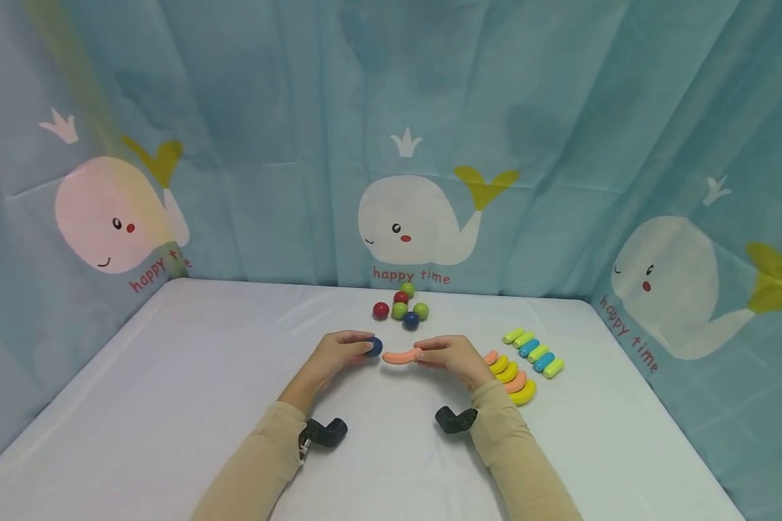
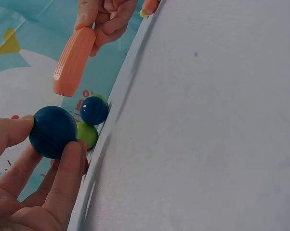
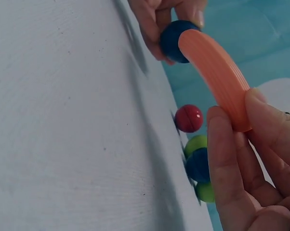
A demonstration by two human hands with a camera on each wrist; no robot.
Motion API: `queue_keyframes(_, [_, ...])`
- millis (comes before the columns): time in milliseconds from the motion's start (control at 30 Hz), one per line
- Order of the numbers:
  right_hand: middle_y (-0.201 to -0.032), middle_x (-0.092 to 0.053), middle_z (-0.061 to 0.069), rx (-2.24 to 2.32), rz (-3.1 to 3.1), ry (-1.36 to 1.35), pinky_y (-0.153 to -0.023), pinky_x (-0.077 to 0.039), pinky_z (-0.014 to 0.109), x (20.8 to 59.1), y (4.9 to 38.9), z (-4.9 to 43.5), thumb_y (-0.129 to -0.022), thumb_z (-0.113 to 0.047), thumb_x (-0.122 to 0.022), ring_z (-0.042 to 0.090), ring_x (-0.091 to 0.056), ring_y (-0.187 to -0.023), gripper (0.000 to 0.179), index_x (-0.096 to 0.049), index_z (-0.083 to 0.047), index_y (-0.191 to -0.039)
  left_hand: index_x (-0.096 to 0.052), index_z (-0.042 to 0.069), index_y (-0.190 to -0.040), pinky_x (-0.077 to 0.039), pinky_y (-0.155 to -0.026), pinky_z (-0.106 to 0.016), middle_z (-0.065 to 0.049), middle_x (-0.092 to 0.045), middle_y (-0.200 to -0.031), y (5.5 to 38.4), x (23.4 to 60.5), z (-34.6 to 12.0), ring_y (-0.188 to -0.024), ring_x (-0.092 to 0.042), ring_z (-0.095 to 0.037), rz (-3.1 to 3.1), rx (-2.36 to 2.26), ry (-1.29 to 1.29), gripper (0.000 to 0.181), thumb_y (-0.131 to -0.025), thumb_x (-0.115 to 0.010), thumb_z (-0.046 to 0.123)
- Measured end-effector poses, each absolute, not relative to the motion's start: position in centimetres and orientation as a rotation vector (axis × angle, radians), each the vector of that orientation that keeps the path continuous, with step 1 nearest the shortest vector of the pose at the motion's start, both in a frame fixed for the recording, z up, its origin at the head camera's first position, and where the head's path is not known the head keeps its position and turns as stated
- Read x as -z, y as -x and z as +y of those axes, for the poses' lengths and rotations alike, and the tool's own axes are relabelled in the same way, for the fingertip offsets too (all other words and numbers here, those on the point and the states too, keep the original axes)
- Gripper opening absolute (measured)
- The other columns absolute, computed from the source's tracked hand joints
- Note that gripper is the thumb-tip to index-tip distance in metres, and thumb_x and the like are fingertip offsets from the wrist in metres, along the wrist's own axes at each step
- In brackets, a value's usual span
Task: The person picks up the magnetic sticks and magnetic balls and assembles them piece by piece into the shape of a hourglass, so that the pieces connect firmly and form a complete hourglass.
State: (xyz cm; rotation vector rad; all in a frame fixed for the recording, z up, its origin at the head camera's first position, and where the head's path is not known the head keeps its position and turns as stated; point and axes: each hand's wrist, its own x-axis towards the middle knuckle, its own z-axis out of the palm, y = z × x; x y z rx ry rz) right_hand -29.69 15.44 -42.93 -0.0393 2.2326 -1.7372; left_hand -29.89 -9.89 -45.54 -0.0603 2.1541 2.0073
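My left hand (image 1: 334, 356) pinches a dark blue ball (image 2: 53, 132) between thumb and fingertips, raised over the white table. Facing it, my right hand (image 1: 452, 356) grips one end of a curved orange piece (image 3: 216, 79) with fine ridges along its side. The orange piece's free end points left toward the ball; in the right wrist view it overlaps the ball, while the left wrist view shows a gap between the two.
Behind the hands lie several balls: red (image 1: 381, 310), green (image 1: 421, 310) and blue (image 1: 411, 320). To the right, curved yellow (image 1: 523, 393) and orange pieces sit in a row beside short green and blue cylinders (image 1: 544, 362). A whale-print curtain (image 1: 267, 181) borders the white table (image 1: 169, 405).
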Motion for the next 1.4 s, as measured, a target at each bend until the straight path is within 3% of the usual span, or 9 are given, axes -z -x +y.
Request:
queue_keyframes(400, [-0.106,-0.076,0.009,1.798,2.175,0.013,-0.093,-0.057,0.032,43.08,29.62,15.51,-0.089,-0.009,-0.073,0.013,-0.073,-0.092,0.031,-0.071,0.002,-0.117,-0.070,0.002,-0.121,-0.057,-0.092,-0.033,-0.020,-0.064,-0.129,29.83,45.53,-9.62,-0.103,-0.071,-0.020,2.149,-2.026,0.058,0.030,-0.093,-0.068,0.015])
queue_keyframes(1400, [-0.112,-0.074,0.009,1.856,2.153,-0.019,-0.093,-0.057,0.032,43.32,29.64,14.81,-0.089,-0.010,-0.073,0.014,-0.073,-0.094,0.030,-0.072,-0.002,-0.118,-0.066,0.002,-0.122,-0.057,-0.092,-0.032,-0.017,-0.065,-0.125,29.90,45.22,-9.63,-0.099,-0.070,-0.014,2.106,-2.011,0.073,0.034,-0.089,-0.073,0.012])
